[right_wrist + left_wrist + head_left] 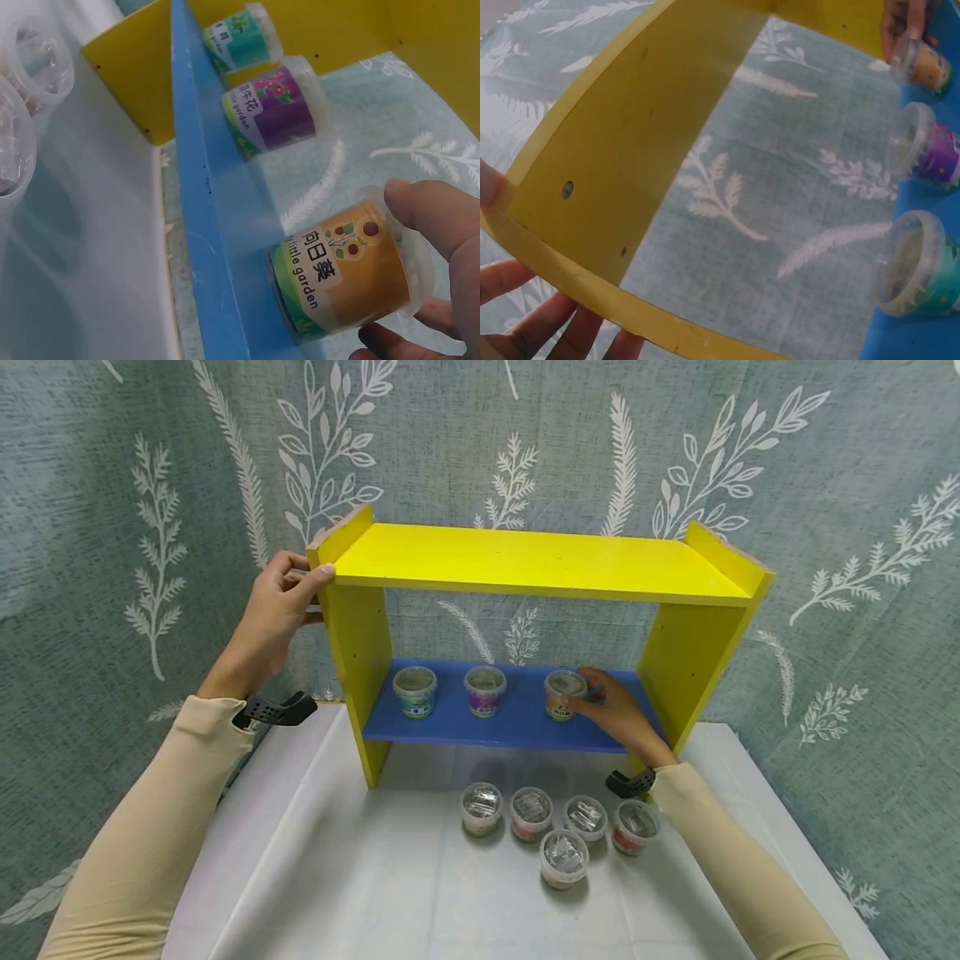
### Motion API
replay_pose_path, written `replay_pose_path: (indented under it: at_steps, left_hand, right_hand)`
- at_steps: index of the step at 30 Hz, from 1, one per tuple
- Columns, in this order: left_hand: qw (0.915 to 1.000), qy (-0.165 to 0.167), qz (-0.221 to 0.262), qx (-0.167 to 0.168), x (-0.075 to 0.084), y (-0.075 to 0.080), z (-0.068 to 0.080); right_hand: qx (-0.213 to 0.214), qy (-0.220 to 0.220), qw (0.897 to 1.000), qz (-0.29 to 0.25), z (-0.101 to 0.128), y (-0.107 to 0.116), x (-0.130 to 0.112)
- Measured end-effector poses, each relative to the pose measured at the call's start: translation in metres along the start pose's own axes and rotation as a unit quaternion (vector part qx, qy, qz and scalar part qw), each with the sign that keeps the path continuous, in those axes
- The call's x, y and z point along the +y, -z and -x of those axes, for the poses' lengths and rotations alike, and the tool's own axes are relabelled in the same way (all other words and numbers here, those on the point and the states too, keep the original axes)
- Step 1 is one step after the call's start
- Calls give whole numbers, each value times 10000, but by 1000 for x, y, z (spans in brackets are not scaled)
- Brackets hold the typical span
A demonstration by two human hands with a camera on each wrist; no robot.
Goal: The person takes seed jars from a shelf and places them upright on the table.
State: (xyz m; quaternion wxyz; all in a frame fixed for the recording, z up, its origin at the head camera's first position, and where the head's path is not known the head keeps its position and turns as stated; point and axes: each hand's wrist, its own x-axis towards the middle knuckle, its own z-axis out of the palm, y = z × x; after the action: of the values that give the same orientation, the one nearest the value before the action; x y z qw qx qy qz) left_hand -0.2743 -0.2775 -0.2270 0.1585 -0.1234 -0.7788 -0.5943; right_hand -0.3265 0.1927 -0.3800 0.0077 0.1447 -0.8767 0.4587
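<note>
My left hand (279,597) grips the top left corner of a yellow shelf unit (540,556), thumb on the front edge and fingers round the outer side. On its blue shelf board (442,732) stand three small lidded plastic tubs in a row. My right hand (617,710) holds the right one, an orange-labelled tub (352,274), with the thumb at its lid and the fingers on the far side. It stands upright on the board. The purple tub (277,109) is in the middle and the teal tub (415,693) at the left.
Several more lidded tubs stand on the white table (360,893) in front of the unit, among them a front one (564,858) and a red-banded one (634,828) by the right sleeve. Behind hangs a green leaf-patterned cloth (450,452).
</note>
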Motion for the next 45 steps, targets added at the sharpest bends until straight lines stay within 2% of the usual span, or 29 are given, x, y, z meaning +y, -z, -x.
replay_pose_path:
  at_steps: [5, 17, 30, 39, 45]
  left_hand:
    - [10000, -20, -42, -8, 1, -2, 0]
    - [9997, 188, -110, -116, 5, 4, -1]
    - [9977, 317, -576, 168, 9, -1, -5]
    - [9976, 185, -600, 277, 6, -2, -3]
    - [9983, 121, -384, 411, 4, -3, -2]
  right_hand:
    - [-64, -150, 9998, -142, -1, 0, 1]
    - [-266, -158, 9986, -421, -4, 1, 1]
    - [-231, 16, 9984, -516, -6, 0, 3]
    - [-180, -130, 9978, -626, -5, -2, 1]
    - [-88, -200, 9969, -762, -4, -2, 0]
